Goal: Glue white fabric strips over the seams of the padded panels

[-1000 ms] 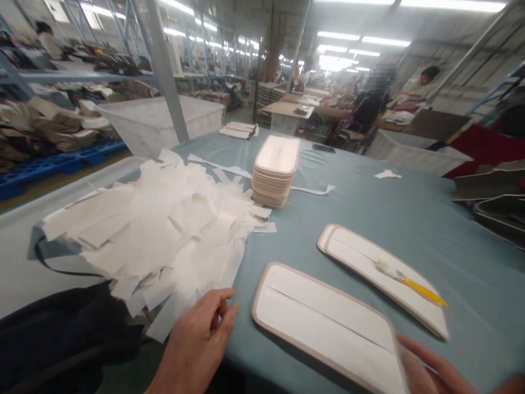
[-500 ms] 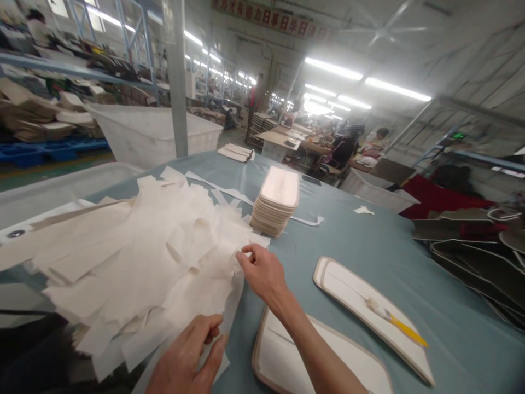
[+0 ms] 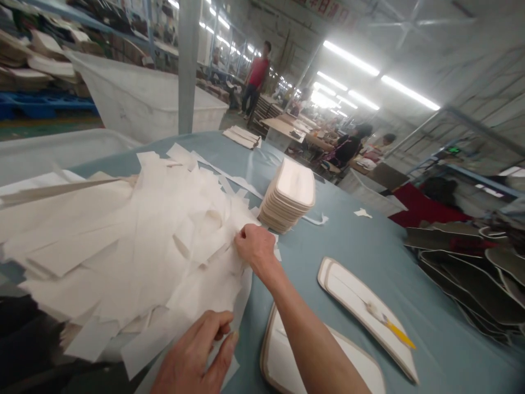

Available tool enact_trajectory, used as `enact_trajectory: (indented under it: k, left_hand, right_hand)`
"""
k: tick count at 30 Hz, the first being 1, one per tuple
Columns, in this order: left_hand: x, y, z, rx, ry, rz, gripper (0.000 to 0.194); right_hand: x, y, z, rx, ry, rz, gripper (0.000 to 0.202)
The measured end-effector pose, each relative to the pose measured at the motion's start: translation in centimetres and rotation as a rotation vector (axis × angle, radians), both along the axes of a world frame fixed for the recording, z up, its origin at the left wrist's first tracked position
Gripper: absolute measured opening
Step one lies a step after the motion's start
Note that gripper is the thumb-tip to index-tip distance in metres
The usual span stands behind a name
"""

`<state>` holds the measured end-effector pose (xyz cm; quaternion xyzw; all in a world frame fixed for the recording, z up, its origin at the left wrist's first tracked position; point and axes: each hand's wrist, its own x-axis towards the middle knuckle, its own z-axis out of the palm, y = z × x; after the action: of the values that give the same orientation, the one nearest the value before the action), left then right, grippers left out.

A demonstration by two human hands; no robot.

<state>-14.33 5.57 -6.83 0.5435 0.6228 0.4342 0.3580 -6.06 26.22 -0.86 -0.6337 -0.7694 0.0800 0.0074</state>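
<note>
A broad, loose pile of thin off-white sheets (image 3: 156, 235), paper or fabric, spreads over the left side of the table. At its right edge my right hand (image 3: 256, 246) is closed, its fingertips pinching the edge of a white sheet (image 3: 229, 249); the fingertips are partly hidden. My left hand (image 3: 200, 350) hovers at the pile's near edge, thumb and forefinger apart, with nothing visible between them. Just beyond the right hand stands a neat stack of white rounded panels with beige edges (image 3: 293, 183). Under my right forearm lies a larger white panel (image 3: 279, 350), partly covered.
On the blue-green table (image 3: 303, 284), a yellow-handled tool (image 3: 397, 332) with a whitish end lies on long curved panels (image 3: 348, 282). A flat bundle (image 3: 241, 137) rests at the far edge. White bins (image 3: 135, 98), a post (image 3: 188, 71) and dark pieces (image 3: 471, 273) surround the table.
The view has shifted slightly. My right hand has closed more and pressed against the sheets' edge; my left hand keeps nearly the same pose. A person in red now shows in the background.
</note>
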Motion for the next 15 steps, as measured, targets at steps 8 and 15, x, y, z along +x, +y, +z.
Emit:
enact_trajectory:
  k: [8, 15]
  left_hand:
    - [-0.4, 1.1, 0.0, 0.013, 0.017, 0.066, 0.027]
    - [0.4, 1.5, -0.7, -0.024, 0.035, 0.045, 0.026]
  right_hand:
    - [2.6, 0.9, 0.8, -0.051, 0.450, -0.035, 0.036]
    - [0.8, 1.2, 0.2, -0.030, 0.199, -0.066, 0.046]
